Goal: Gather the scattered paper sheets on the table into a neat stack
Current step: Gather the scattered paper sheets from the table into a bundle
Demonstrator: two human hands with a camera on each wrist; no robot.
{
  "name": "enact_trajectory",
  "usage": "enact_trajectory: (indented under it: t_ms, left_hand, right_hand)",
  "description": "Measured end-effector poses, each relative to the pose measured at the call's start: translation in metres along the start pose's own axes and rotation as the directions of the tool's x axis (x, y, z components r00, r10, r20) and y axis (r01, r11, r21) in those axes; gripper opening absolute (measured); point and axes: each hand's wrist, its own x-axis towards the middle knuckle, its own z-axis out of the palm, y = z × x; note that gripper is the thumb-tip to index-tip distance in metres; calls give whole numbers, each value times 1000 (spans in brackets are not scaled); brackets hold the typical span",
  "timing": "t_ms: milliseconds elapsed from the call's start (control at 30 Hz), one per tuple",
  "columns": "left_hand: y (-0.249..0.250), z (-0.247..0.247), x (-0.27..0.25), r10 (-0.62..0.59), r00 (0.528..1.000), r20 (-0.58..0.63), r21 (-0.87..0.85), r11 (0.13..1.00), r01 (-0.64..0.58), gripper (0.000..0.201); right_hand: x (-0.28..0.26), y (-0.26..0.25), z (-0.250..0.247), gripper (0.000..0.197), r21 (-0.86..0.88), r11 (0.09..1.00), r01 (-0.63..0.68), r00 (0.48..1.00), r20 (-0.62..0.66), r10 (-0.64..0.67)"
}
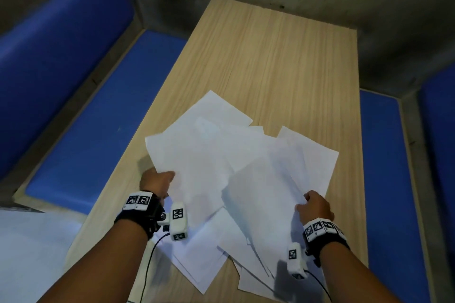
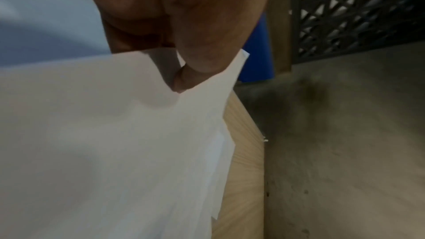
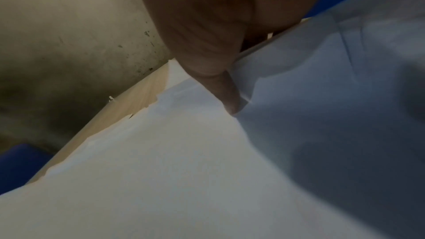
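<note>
- The desk (image 1: 283, 61) is a long pale wood top, with blue benches (image 1: 93, 110) along both long sides and a grey wall past its far edge; the far half carries no paper.
- The sheets (image 1: 221, 155) lie fanned and overlapping across the near half, corners pointing every way, some reaching close to the near edge and one close to the right edge.
- One upper group is lifted off the rest on the left side, another on the right, and more sheets lie flat beneath them by the near edge.
- The left hand (image 1: 157, 181) pinches the left lot at its near-left corner, thumb on top and fingers under, as the left wrist view shows.
- The right hand (image 1: 316, 206) grips the right lot near its near edge, thumb pressed on top; its other fingers are hidden under the paper.
- The step in hand looks like the gathering itself: two loose bundles raised, nothing squared yet.
- Next, I'd guess, the two lots need bringing together over the flat ones, then tapping edges on the desk to line them up; thin sheets may slip or crease if pulled unevenly.
- No containers anywhere that I can see.
</note>
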Motion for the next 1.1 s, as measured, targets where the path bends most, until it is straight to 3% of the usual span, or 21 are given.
enact_trajectory:
  t_ms: [100, 167, 200, 233, 300, 333, 433, 533, 633, 800, 933, 1100]
  left_hand:
    - [-23, 18, 15, -106, 994, 28, 15, 994, 105, 65]
    - [-15, 30, 3, -88, 996, 25, 46, 995, 87, 54]
    - [-9, 35, -1, -76, 997, 19, 57, 996, 75, 42]
    - [-4, 40, -5, -75, 997, 12, 60, 995, 74, 31]
    - [2, 51, -6, -77, 997, -1, 15, 997, 77, 28]
    - [5, 55, -5, -79, 997, -23, -12, 997, 78, 31]
    - [6, 64, -7, -78, 995, -57, -120, 990, 71, 33]
    - [1, 63, -8, -45, 995, -91, -233, 972, 22, 68]
    - [1, 49, -6, 8, 996, -85, -321, 947, -35, 62]
    - [-4, 11, 0, 22, 1000, 19, -337, 942, -14, 55]
    - [-17, -1, -6, 44, 978, 204, -334, 942, 27, 43]
    - [-36, 13, -30, 67, 924, 376, -205, 979, 12, 39]
  right_hand:
    - [-2, 3, -4, 49, 278, 960, -28, 997, 78, 7]
    - [0, 5, -7, 74, 397, 916, -52, 992, 125, 2]
    - [1, 6, -8, 71, 389, 919, -59, 989, 146, 1]
    - [1, 6, -10, 55, 331, 942, -57, 986, 169, 0]
    - [-4, 7, -14, 19, 247, 969, -16, 982, 187, -32]
    - [-7, 7, -14, 14, 252, 968, 6, 981, 187, -55]
    - [-13, 13, -13, 22, 305, 952, 18, 977, 195, -81]
    - [-20, 21, -20, 32, 395, 918, 27, 973, 200, -115]
    - [-32, 28, -39, 31, 480, 876, 48, 980, 146, -133]
    - [-45, 36, -70, 17, 574, 813, 101, 989, 31, -144]
    - [-54, 28, -84, 13, 670, 732, 121, 989, -22, -143]
    - [-63, 0, -75, 9, 693, 708, 136, 973, 41, -228]
